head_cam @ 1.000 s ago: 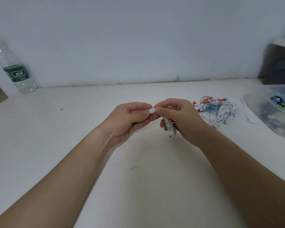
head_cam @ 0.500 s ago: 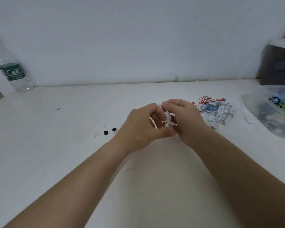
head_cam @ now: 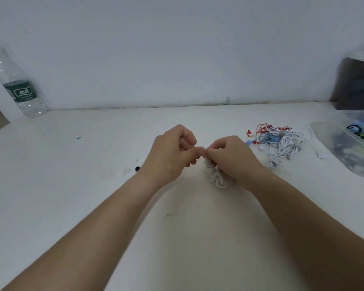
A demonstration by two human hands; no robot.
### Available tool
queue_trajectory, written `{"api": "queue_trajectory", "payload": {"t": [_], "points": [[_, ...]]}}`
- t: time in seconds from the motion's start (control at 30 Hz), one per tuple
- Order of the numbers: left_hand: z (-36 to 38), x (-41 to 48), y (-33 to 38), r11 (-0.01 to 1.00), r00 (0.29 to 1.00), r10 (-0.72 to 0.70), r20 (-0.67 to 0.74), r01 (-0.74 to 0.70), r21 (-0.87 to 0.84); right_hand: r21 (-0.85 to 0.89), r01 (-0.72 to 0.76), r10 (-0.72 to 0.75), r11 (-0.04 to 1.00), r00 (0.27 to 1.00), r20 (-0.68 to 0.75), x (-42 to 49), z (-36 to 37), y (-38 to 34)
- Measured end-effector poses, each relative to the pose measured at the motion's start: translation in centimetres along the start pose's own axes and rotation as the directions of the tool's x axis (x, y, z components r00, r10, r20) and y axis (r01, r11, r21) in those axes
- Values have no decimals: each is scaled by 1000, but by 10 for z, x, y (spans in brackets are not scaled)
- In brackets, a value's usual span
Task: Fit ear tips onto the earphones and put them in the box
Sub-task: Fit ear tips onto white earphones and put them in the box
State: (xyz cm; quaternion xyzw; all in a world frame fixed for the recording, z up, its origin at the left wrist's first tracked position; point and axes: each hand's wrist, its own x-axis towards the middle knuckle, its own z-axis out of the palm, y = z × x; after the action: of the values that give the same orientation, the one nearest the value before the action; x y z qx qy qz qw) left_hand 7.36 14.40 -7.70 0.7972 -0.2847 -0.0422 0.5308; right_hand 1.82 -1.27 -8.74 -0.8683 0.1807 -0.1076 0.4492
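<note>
Head view: both forearms reach in from 6 o'clock and meet over the middle of the white table (head_cam: 93,185).

Right hand (head_cam: 233,158): fingers curled, gripping a bundle of white earphones (head_cam: 215,176). The coiled cord hangs from the underside of the hand towards 7 o'clock, above the table surface or just touching it; which of the two cannot be told.

Left hand (head_cam: 172,152): fingers curled, thumb and forefinger pinched at the top end of the same earphones, touching the right hand's fingertips. Motion blur hides whether an ear tip sits between them.

Loose ear tips (head_cam: 137,169): one black and one pale piece lie on the table at 8 o'clock of the left hand, close to its wrist.

Earphone pile (head_cam: 282,143): tangled red, blue and white cords at 3 o'clock of the right hand, near but apart from it.

Box (head_cam: 332,133): clear plastic, at 3 o'clock beyond the pile, cut by the frame edge, holding dark and green items. It is well apart from the held earphones.

Water bottle (head_cam: 19,89): stands against the wall at 10 o'clock, green label facing the camera.
</note>
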Motion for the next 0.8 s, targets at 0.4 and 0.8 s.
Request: {"api": "queue_trajectory", "payload": {"t": [0.4,0.8], "points": [[-8,1,5,943,988,-140,-64,113,-313,417,246,-305,875,949,81,-3,0,-8],[-32,5,9,989,977,-119,-176,100,-113,718,2,-96,697,991,91,-6,9,-10]]}}
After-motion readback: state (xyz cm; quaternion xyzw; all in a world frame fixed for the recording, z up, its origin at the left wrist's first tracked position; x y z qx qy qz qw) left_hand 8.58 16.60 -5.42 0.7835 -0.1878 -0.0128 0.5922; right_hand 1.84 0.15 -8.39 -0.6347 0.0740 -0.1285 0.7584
